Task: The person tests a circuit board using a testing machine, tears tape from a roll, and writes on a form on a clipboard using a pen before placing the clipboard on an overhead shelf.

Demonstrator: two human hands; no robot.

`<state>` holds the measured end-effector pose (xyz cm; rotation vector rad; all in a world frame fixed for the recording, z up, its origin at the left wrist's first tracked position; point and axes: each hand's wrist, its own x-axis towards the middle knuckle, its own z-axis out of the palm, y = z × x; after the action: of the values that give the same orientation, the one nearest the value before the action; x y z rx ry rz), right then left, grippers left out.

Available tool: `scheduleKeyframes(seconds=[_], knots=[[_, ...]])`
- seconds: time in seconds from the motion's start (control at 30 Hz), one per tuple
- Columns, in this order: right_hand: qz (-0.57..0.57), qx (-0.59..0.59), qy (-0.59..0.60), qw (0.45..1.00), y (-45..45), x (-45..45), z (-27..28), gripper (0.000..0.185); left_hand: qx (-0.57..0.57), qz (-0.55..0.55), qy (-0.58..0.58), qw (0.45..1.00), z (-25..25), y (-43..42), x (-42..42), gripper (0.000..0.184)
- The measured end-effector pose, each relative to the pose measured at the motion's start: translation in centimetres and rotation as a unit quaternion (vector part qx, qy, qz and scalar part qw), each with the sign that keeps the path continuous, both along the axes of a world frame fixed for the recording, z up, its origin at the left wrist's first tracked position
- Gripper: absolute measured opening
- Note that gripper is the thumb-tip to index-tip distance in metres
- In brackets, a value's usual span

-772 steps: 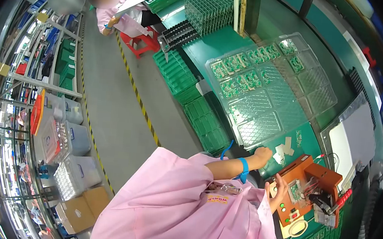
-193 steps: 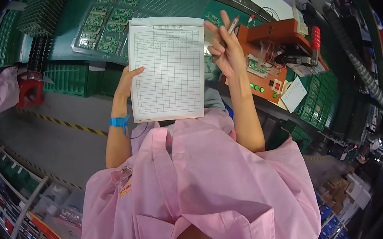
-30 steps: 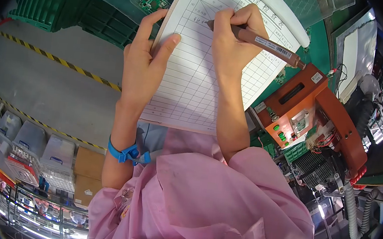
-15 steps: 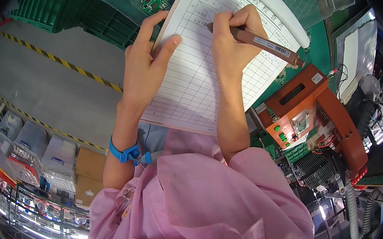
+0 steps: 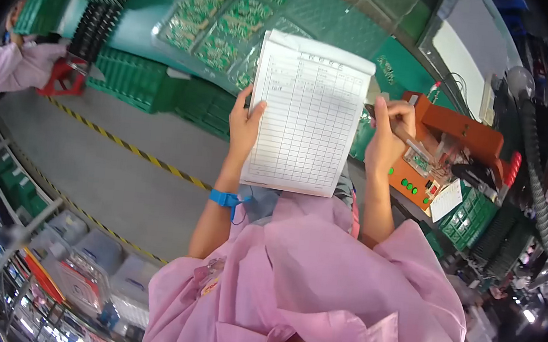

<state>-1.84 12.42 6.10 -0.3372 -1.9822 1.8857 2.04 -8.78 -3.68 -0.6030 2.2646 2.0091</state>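
A pad of printed grid forms (image 5: 308,121), its top sheets folded over at the upper edge, lies in front of my pink smock. My left hand (image 5: 245,129) grips the pad's left edge, thumb on the paper and fingers partly hidden behind it. A little handwriting shows near the top left of the sheet. Just off the pad's right edge, my right hand (image 5: 387,142) is closed around a brown pen (image 5: 411,142), which slants down to the right. A blue wrist strap (image 5: 224,198) circles my left wrist.
Clear trays of green circuit boards (image 5: 236,12) lie on the green bench beyond the pad. An orange test fixture (image 5: 453,125) with green buttons stands at right. Green crates (image 5: 128,78) sit left, by yellow-black floor tape (image 5: 124,147). Another person's pink sleeve (image 5: 23,64) shows far left.
My right hand has drawn the pen off the sheet to the pad's right side. The view has shifted, and the pad now appears smaller and more upright, with more bench visible.
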Motion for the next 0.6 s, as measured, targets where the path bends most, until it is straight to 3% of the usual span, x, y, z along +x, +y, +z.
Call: scheduleKeyframes(seconds=[0.07, 0.13, 0.3, 0.4, 0.47, 0.5, 0.57, 0.6], knots=[[-0.013, -0.002, 0.016, 1.0, 1.2, 1.6, 2.4, 0.02, -0.041, -0.007, 0.009, 0.999, 0.8, -0.2, -0.1, 0.039], [-0.02, -0.004, 0.034, 0.999, 1.8, 3.5, 4.2, 0.02, -0.015, -0.02, 0.096, 0.995, 1.3, -1.6, -1.0, 0.04], [0.012, 0.004, 0.034, 0.999, 3.9, 9.0, 5.1, 0.019, -0.107, -0.067, 0.194, 0.973, 1.6, -5.2, -10.1, 0.041], [0.022, 0.05, 0.001, 0.999, 5.0, 12.4, 4.8, 0.016, -0.147, -0.148, 0.146, 0.967, 0.8, -7.5, -15.8, 0.038], [-0.016, 0.071, -0.013, 0.997, 5.9, 14.6, 4.4, 0.014, -0.032, -0.144, 0.135, 0.98, -1.1, -8.5, -17.9, 0.041], [-0.029, 0.089, -0.026, 0.995, 6.3, 15.6, 4.2, 0.014, -0.028, -0.162, 0.133, 0.977, -0.7, -8.3, -18.1, 0.041], [-0.043, 0.125, -0.053, 0.99, 7.0, 17.4, 3.9, 0.015, -0.197, -0.185, 0.058, 0.961, 0.9, -7.9, -17.7, 0.048], [-0.051, 0.123, -0.056, 0.989, 7.3, 18.0, 3.8, 0.015, -0.197, -0.194, 0.057, 0.959, 1.4, -7.0, -17.7, 0.048]])
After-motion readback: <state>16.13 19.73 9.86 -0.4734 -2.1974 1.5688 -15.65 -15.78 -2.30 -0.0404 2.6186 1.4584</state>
